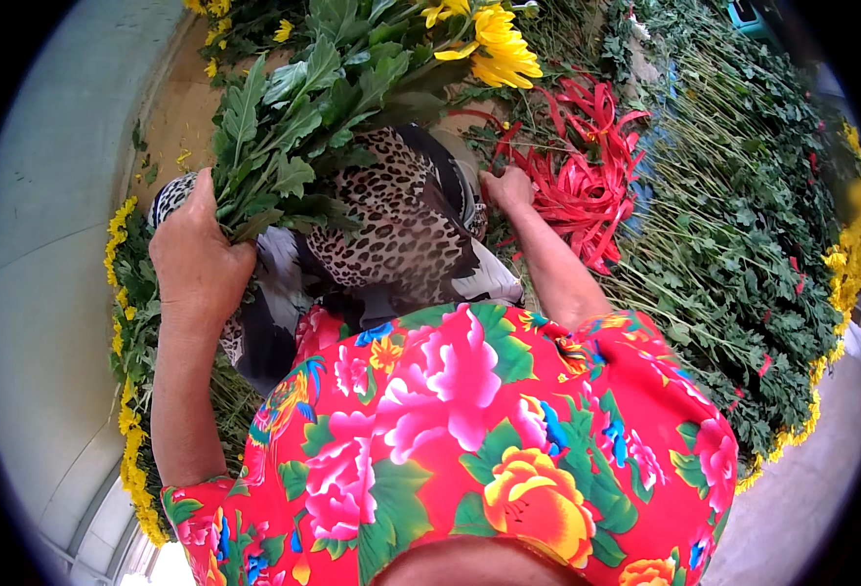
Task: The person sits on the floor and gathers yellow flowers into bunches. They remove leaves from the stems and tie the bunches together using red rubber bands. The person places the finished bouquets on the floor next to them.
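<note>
My left hand (pixel 199 245) is closed around the lower stems of a leafy bunch of yellow chrysanthemums (pixel 298 124). The bunch slants across my lap, with its large yellow blooms (pixel 500 47) at the upper right end. Beyond my right knee, my right hand (pixel 509 189) is down at the left edge of a tangled heap of red plastic ribbon strips (pixel 584 172). Its fingertips are partly hidden, so whether they pinch a strip does not show. Leopard-print cloth (pixel 393 227) covers my legs under the bunch.
To the right lies a broad pile of cut chrysanthemum stems (pixel 738 242), edged by yellow flower heads (pixel 848 249). More flowers (pixel 131 432) line the left side beside a pale wall (pixel 42 242). A teal plastic object (pixel 751 20) is at the top right.
</note>
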Demonstrator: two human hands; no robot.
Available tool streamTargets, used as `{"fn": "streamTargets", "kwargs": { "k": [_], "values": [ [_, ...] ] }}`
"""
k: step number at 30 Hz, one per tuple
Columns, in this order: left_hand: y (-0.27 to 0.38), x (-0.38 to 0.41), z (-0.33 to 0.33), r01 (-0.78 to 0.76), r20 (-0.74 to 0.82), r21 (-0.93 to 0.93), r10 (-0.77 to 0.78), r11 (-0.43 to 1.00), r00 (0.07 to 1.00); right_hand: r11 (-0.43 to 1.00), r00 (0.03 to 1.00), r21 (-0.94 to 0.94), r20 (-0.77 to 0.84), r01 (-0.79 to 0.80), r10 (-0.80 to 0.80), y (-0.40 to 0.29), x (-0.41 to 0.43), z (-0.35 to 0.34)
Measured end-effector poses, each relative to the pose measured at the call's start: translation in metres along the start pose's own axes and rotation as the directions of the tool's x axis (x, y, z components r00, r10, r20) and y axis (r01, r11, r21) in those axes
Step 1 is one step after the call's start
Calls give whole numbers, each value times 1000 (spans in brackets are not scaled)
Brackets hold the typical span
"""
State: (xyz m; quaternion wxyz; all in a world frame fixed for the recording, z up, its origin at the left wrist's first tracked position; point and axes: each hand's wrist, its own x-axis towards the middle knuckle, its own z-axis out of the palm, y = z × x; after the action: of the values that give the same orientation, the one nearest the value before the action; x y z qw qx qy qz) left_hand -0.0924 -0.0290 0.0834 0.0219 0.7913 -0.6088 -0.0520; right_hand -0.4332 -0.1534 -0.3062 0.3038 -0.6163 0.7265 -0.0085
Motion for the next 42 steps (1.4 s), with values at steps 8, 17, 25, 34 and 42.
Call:
{"fn": "streamTargets", "kwargs": {
  "k": [8,17,25,34,42],
  "values": [
    [-10,3,11,-33,-34,-122,29,992,999,425,911,835,408,-349,-53,37,11,-6],
    [-7,-5,-20,-125,94,-417,179,900,979,466,865,885,233,1,-444,-105,-74,-177],
    [11,-3,-26,-235,143,-694,450,680,881,276,503,746,-91,606,-859,-234,-152,-154],
    [-15,5,-9,-110,146,-631,257,768,955,659,503,647,453,383,-736,-255,-187,-180],
    [-22,21,24,-31,32,-378,47,925,998,188,184,10,156,982,-970,-227,-215,-171]
  ]
}}
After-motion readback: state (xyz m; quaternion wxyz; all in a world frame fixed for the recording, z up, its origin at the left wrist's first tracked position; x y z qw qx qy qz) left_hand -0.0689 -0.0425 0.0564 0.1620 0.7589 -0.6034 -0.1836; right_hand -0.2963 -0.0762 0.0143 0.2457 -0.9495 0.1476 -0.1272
